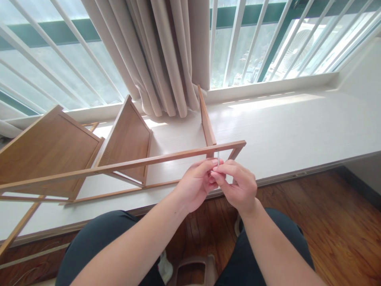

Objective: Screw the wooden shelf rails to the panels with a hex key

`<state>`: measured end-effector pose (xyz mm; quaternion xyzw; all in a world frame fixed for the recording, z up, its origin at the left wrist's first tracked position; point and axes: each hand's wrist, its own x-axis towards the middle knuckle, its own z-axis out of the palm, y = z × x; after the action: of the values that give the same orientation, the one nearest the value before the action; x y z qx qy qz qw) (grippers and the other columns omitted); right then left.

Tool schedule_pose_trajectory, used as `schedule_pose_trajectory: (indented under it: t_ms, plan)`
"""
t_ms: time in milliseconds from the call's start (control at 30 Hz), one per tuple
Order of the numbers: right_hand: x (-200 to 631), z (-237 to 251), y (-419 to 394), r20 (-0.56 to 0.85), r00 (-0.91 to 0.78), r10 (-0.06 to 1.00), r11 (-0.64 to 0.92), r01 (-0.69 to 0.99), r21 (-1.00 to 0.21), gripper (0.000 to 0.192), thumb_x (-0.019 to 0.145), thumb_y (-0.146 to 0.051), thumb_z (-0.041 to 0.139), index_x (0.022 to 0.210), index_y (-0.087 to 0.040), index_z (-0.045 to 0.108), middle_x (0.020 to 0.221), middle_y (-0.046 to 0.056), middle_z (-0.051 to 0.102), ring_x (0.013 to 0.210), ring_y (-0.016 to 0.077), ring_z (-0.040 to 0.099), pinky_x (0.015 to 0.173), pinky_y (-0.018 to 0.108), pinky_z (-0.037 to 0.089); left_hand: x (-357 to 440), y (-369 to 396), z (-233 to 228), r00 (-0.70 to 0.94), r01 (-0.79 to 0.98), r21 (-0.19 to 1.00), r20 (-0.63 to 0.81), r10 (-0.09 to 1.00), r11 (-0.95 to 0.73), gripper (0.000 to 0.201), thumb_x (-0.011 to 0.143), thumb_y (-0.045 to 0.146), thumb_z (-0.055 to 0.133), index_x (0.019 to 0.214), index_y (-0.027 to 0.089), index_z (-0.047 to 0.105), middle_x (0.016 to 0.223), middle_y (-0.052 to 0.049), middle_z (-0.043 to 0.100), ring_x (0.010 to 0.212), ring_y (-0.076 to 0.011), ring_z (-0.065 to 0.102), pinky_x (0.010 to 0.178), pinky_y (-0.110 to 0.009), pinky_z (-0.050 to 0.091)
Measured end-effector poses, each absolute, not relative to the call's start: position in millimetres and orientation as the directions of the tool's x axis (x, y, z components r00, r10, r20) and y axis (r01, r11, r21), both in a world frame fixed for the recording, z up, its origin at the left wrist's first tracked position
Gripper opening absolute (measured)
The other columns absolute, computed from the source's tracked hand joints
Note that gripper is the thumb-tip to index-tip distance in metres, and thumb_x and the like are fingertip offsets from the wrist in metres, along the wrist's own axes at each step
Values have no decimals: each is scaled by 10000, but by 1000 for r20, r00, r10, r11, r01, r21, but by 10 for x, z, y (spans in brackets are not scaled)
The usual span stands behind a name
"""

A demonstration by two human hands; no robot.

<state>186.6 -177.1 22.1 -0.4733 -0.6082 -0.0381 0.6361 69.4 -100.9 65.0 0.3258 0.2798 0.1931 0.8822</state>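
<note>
A thin metal screw (218, 157) stands upright against the wooden shelf frame's (166, 156) front rail

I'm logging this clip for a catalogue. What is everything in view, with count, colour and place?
wooden rack: one, light brown, lying on the sill
metal pin: one, silver, at the rack's front rail, pinched by both hands
window sill: one, white, under the window
curtain: one, beige, centre top
window bars: several, white
floor: brown wood, lower right
left hand: on the pin
right hand: on the pin
</note>
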Motion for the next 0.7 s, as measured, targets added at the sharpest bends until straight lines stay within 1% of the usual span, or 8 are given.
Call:
schedule_pose_trajectory:
  t_ms: [133, 333, 500, 700]
  plan:
    - [1877, 228, -1776, 802, 249, 542, 536, 633, -559, 184, 935, -88, 713, 1030, -246, 709, 822, 20, 735, 741, 171, 690, 659, 311, 587, 696, -1008, 656, 776, -167, 656, -372, 509, 736, 271, 747, 334, 880, 816, 128, 718, 705, 26, 531, 612, -73, 457, 571, -207, 362]
    - [1880, 217, -1774, 801, 245, 546, 539, 630, -560, 178, 938, -90, 710, 1026, -246, 704, 842, 19, 755, 784, 185, 720, 718, 329, 603, 700, -1001, 655, 777, -185, 615, -386, 498, 766, 282, 736, 340, 887, 824, 123, 729, 719, 21, 546, 617, -69, 472, 559, -201, 352]
    - [1885, 208, -1772, 794, 257, 551, 527, 630, -570, 150, 950, -120, 706, 1021, -252, 704, 838, 16, 754, 769, 188, 722, 714, 334, 600, 696, -990, 634, 780, -170, 646, -373, 502, 744, 297, 742, 360, 896, 819, 133, 722, 730, 14, 557, 633, -78, 482, 557, -208, 331]
    - [1889, 186, -1779, 785, 280, 552, 529, 610, -590, 164, 952, -128, 712, 1056, -254, 703, 854, 13, 748, 773, 177, 717, 693, 314, 586, 694, -983, 630, 797, -166, 666, -344, 497, 728, 304, 764, 381, 889, 847, 135, 729, 719, 22, 521, 629, -79, 440, 557, -216, 310]
